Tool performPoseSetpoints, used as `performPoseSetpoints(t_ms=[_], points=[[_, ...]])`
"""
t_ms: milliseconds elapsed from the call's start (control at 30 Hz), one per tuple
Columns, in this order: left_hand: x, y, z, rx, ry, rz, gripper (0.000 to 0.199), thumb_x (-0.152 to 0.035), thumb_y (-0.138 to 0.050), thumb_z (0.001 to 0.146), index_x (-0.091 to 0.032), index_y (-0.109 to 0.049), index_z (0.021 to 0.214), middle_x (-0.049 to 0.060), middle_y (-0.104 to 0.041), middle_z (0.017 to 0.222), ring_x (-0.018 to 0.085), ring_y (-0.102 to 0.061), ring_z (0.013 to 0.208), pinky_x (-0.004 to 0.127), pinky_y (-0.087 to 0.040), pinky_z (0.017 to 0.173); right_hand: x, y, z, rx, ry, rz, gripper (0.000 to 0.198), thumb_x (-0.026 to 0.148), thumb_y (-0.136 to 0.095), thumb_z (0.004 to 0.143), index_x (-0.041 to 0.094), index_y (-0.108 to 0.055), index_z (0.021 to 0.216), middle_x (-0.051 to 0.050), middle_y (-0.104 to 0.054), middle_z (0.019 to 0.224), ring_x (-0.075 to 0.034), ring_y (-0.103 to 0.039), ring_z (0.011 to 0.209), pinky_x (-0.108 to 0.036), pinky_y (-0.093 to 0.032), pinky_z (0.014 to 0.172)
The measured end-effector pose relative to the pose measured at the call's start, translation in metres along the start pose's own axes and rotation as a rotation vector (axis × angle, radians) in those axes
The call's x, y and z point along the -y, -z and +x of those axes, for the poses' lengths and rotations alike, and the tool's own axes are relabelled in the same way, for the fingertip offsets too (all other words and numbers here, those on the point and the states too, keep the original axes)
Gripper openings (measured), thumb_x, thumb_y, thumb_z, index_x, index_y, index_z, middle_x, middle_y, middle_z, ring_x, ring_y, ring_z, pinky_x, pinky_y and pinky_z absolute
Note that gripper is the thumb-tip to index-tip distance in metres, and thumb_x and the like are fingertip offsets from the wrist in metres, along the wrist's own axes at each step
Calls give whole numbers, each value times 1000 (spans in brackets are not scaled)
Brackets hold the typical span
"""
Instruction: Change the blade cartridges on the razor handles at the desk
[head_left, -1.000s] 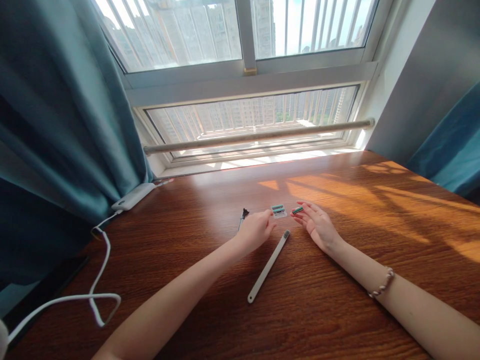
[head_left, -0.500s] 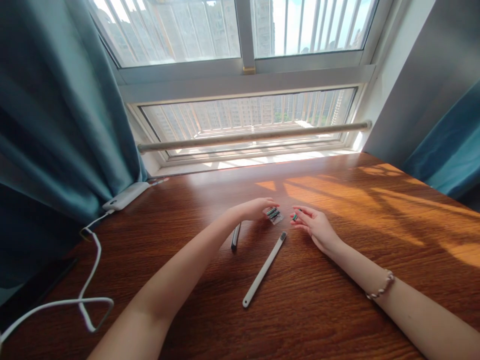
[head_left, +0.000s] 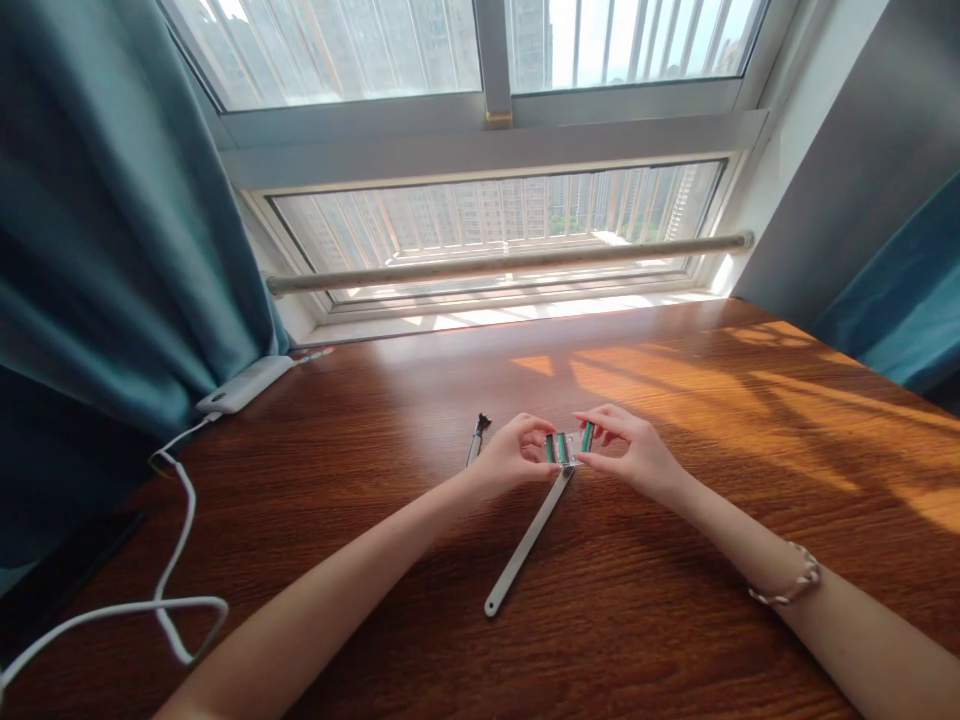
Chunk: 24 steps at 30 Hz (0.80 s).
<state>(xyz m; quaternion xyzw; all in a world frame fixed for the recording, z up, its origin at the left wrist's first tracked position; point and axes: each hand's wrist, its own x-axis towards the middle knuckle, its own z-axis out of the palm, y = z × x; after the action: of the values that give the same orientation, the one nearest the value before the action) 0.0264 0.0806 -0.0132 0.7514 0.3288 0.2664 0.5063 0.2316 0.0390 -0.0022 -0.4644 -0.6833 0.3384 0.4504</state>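
"Toothbrush [head_left: 529, 545] nearest, was it?"

"Yes, one, slanting from seven o'clock toward the clear case [head_left: 574, 442], its head partly hidden there."

"Was the case held?"

"The left hand [head_left: 517, 452], at its nine o'clock, pinched that one case, two green-striped cartridges [head_left: 563, 448] in it. The right hand [head_left: 634, 456], at three o'clock, above one bracelet [head_left: 811, 573], gripped a third cartridge [head_left: 587, 438] between thumb and fingers."

"Inside the case?"

"At its three o'clock end; I couldn't tell whether they touched."

"And beyond?"

"One dark-headed tool [head_left: 477, 437] toward ten o'clock, just past the left hand; farther that way, one white device [head_left: 244, 385]; at twelve, one rail [head_left: 510, 266] across the window [head_left: 480, 212]."
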Motion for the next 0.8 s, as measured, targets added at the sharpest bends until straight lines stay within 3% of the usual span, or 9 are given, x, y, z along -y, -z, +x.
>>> performPoseSetpoints(t_ms=[100,267,500,800], points=[[-1,-6,-10,28,82,-230,47,-24,-70,61,-13,-47,100,4,-58,86,13,-58,78,29,-47,73,5,3,1,163,119,-134,44,31,-68,65,22,-59,108,-6,-58,98,-17,-55,81,-31,-47,73],[-5,-7,-17,73,114,-352,47,-23,-71,60,-15,-50,102,7,-60,99,17,-59,90,32,-45,81,9,2,-1,332,119,-105,44,33,-65,69,21,-56,111,-5,-58,96,-16,-55,81,-30,-47,73],[-5,-8,-17,112,132,-533,50,-20,-71,60,-18,-48,104,6,-62,100,17,-61,87,33,-47,81,13,1,1,432,111,-189,48,32,-60,74,23,-49,119,-6,-57,99,-19,-54,89,-31,-44,79],[-7,-6,-16,93,142,-548,52,-20,-71,59,-17,-48,105,7,-61,102,19,-60,92,35,-46,84,10,1,0,426,120,-271,55,35,-59,75,25,-41,126,-7,-58,100,-20,-54,85,-32,-45,76]])
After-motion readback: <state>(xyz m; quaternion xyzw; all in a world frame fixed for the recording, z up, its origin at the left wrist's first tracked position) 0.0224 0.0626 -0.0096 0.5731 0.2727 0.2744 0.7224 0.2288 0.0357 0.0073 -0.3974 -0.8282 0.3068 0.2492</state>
